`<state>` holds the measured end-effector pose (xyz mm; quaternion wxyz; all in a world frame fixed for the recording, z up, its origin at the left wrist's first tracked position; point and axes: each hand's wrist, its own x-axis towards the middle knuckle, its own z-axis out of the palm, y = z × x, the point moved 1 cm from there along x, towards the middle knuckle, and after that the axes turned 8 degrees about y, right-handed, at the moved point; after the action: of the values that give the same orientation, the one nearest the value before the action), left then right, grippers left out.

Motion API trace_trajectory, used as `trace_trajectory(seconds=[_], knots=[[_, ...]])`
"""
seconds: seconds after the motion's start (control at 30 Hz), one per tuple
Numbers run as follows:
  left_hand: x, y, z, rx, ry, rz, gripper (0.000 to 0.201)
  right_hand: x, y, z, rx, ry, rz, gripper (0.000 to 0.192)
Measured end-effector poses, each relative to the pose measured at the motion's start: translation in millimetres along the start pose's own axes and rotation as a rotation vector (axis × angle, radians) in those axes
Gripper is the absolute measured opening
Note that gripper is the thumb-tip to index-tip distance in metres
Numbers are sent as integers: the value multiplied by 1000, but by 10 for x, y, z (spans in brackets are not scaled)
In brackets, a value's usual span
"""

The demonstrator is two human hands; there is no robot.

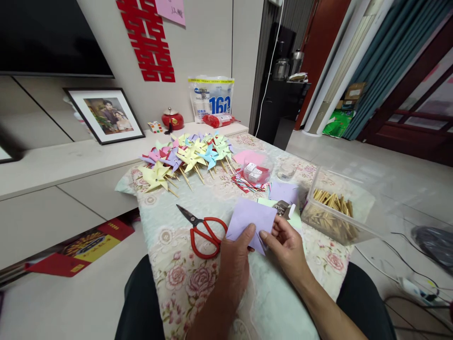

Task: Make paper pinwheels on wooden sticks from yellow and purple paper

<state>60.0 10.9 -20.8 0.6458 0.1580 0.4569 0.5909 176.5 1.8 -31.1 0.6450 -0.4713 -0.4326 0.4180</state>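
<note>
A square lilac paper sheet [252, 215] is pinched by left hand [236, 257] and right hand [288, 243] between the floral-clothed tabletop's [163, 208] side edges; tearing is risked by uneven pulling.

"160" on bag [211, 100], "囍" [148, 41] on wall [208, 47]

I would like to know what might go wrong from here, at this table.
The thin purple paper could crease or tear, since the left hand and right hand both pinch it near its lower edge.
The red-handled scissors lie close beside the left hand, so a careless sideways move might knock them.
The clear box of sticks seems to sit at the table's right edge; a bump might tip it off.
</note>
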Motion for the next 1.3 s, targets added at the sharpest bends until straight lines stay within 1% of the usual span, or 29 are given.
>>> trace_trajectory(seconds=[0.13, 0.23, 0.33, 0.4, 0.5, 0.6, 0.67, 0.83, 0.93, 1.03, 1.1, 1.2, 1.27, 1.3], knots=[[24, 24, -8, 34, 18, 9, 41, 4, 61, -47, -138, 88, -164, 57], [65, 14, -14, 18, 64, 17, 40, 3, 35, -79, -350, 116, -365, 60], [95, 3, -21, 15, 99, 24, 38, -10, -35, -81, -566, 129, -576, 59], [98, 11, -21, 19, 100, 31, 35, -21, -72, -69, -643, 126, -687, 55], [86, 44, -16, 11, 84, 43, 31, -27, -92, -50, -681, 81, -771, 40], [79, 75, -24, 11, 77, 45, 30, -16, -99, -53, -658, 49, -748, 25], [85, 83, -42, 22, 85, 45, 32, -7, -111, -67, -633, 48, -707, 22], [114, 64, -89, -2, 67, 54, 35, -7, -105, -98, -568, 0, -618, 25], [130, 42, -102, 17, 62, 62, 37, -23, -46, -104, -513, 31, -527, 28], [135, 37, -99, 30, 95, 58, 40, -35, 12, -110, -393, 69, -395, 36], [125, 51, -84, 25, 99, 53, 40, -32, 15, -110, -339, 64, -340, 34], [84, 92, -44, -23, 34, 52, 41, -18, -34, -96, -392, -13, -318, 22], [51, 112, -16, -63, -46, 30, 42, -13, -71, -81, -472, -60, -342, 17], [38, 115, -5, -69, -92, 10, 40, -12, -83, -75, -511, -57, -364, 15]])
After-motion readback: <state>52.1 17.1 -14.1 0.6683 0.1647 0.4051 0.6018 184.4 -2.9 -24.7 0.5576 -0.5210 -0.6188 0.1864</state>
